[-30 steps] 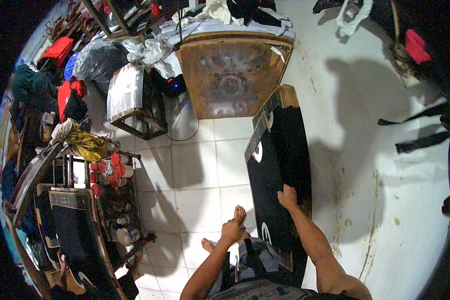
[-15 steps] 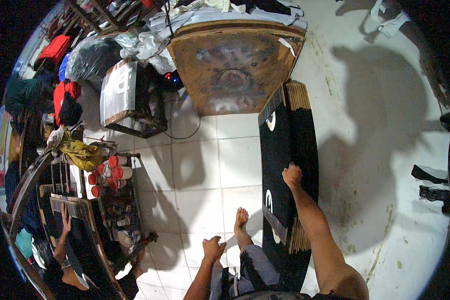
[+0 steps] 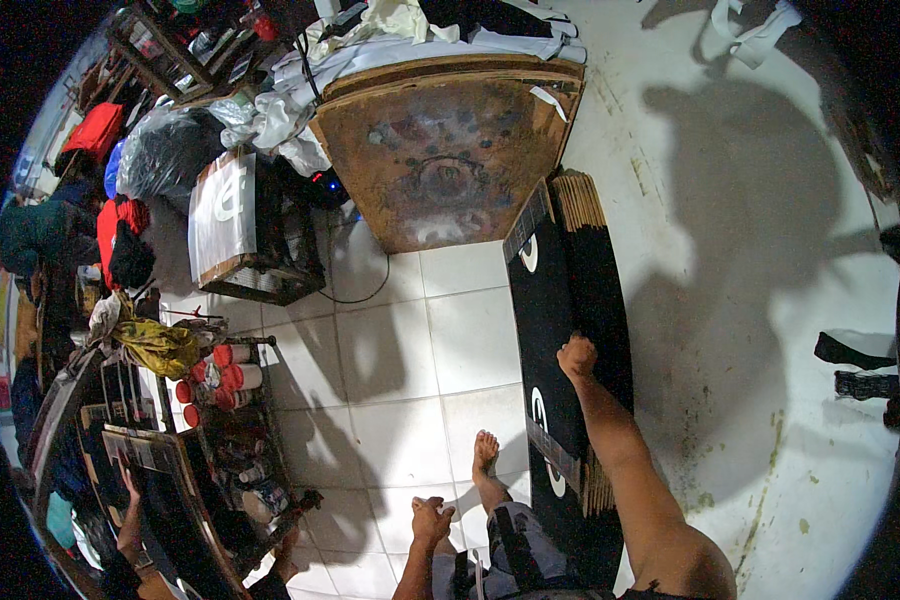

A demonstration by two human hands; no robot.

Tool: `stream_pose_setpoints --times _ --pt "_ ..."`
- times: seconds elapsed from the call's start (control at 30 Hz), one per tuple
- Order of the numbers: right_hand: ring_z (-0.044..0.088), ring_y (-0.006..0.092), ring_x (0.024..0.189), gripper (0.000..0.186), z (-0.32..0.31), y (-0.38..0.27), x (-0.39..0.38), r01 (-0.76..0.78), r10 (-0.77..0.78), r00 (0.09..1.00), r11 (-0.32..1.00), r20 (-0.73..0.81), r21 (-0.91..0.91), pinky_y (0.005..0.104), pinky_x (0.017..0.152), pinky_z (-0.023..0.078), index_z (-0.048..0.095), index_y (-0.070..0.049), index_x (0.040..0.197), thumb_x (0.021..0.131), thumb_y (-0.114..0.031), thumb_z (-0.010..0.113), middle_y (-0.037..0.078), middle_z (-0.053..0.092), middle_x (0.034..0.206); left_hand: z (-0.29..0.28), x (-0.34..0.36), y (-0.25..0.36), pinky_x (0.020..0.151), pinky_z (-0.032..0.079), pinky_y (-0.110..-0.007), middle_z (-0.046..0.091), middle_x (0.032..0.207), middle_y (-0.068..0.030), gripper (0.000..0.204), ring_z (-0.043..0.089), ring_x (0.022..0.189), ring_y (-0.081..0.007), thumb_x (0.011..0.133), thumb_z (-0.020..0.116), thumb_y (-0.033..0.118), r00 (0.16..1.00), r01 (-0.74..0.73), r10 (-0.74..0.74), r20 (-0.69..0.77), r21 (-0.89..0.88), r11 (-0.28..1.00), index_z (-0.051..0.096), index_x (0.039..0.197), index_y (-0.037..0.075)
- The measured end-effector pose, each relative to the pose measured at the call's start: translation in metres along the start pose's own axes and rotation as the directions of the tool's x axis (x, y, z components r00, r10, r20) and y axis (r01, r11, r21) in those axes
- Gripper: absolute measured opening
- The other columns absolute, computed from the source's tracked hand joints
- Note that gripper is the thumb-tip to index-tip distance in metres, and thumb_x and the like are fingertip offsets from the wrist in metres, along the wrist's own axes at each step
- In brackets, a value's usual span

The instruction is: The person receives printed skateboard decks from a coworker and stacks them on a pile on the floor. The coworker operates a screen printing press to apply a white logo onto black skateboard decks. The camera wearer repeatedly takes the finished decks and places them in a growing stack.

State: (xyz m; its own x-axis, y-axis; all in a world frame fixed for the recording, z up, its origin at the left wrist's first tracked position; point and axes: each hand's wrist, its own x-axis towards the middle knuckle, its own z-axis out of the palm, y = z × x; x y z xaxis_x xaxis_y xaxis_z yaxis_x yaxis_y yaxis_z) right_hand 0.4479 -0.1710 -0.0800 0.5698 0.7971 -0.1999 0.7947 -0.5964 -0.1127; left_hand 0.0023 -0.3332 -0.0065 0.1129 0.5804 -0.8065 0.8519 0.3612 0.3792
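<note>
My right hand (image 3: 577, 356) is a closed fist at the seam between a long black panel (image 3: 543, 320) with white round prints and a stack of wooden-edged boards (image 3: 602, 300) covered in black. What the fist holds, if anything, is hidden. Across the panel's near end lies a grey strip (image 3: 554, 452). My left hand (image 3: 432, 522) hangs above the tiled floor near my knee, fingers loosely curved with the thumb apart, and nothing shows in it. At the lower left, another person's hand (image 3: 130, 480) rests by a dark board (image 3: 165, 490).
A large stained wooden board (image 3: 450, 160) stands ahead under piled white cloth. A boxy stand with a white printed sheet (image 3: 222, 220) is to its left. Several red-lidded jars (image 3: 232, 377) sit on the left rack beneath a yellow cloth (image 3: 160, 347). Dark straps (image 3: 855, 350) lie far right.
The whole view has shifted a little. My right fist keeps its place at the panel and boards; my left hand stays low by my knee. The other person's hand has slid nearer along the dark board.
</note>
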Motion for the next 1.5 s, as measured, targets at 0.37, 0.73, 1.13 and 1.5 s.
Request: stream_pose_setpoints --times 0.37,0.73,1.13,1.5 --pt "0.062 0.0345 0.075 0.027 -0.008 -0.005 -0.001 -0.080 0.081 0.994 0.997 0.076 -0.011 0.0417 0.070 0.049 0.055 0.003 0.087 0.070 -0.016 0.064 0.021 0.061 0.079 -0.005 -0.008 -0.001 0.076 0.048 -0.040 0.061 0.097 -0.0161 0.044 0.059 0.089 -0.0311 0.072 0.066 0.035 1.000 0.008 -0.008 -0.012 0.046 0.999 0.059 0.102 0.004" --pt "0.056 0.0347 0.090 0.041 -0.068 -0.045 -0.123 -0.030 0.089 0.972 0.965 -0.219 0.259 0.0435 0.075 0.046 0.050 -0.002 0.107 0.074 -0.022 0.064 0.018 0.058 0.099 -0.011 -0.024 -0.021 0.075 0.048 -0.038 0.064 0.089 -0.0191 0.041 0.062 0.086 -0.0318 0.074 0.063 0.035 0.988 -0.144 0.148 -0.032 0.090 0.985 0.061 0.095 0.000" --pt "0.055 0.0368 0.097 0.040 -0.028 -0.002 -0.484 -0.427 0.288 0.797 0.890 0.531 0.159 0.0443 0.084 0.045 0.053 -0.001 0.101 0.068 -0.021 0.059 0.022 0.057 0.102 -0.037 -0.036 -0.174 0.064 0.047 -0.030 0.064 0.081 -0.0125 0.033 0.060 0.071 -0.0185 0.075 0.067 0.018 0.994 -0.007 0.063 0.088 -0.527 0.850 0.061 0.095 -0.007" --pt "0.055 0.0343 0.099 0.042 0.002 0.027 -0.620 -0.453 0.293 0.777 0.875 0.558 0.170 0.0428 0.082 0.046 0.058 -0.003 0.100 0.066 -0.027 0.063 0.020 0.058 0.104 -0.043 -0.132 -0.381 0.039 0.038 -0.027 0.058 0.058 -0.0055 0.019 0.048 0.043 -0.0130 0.077 0.059 0.022 0.987 0.130 -0.069 0.143 -0.476 0.870 0.063 0.077 0.004"
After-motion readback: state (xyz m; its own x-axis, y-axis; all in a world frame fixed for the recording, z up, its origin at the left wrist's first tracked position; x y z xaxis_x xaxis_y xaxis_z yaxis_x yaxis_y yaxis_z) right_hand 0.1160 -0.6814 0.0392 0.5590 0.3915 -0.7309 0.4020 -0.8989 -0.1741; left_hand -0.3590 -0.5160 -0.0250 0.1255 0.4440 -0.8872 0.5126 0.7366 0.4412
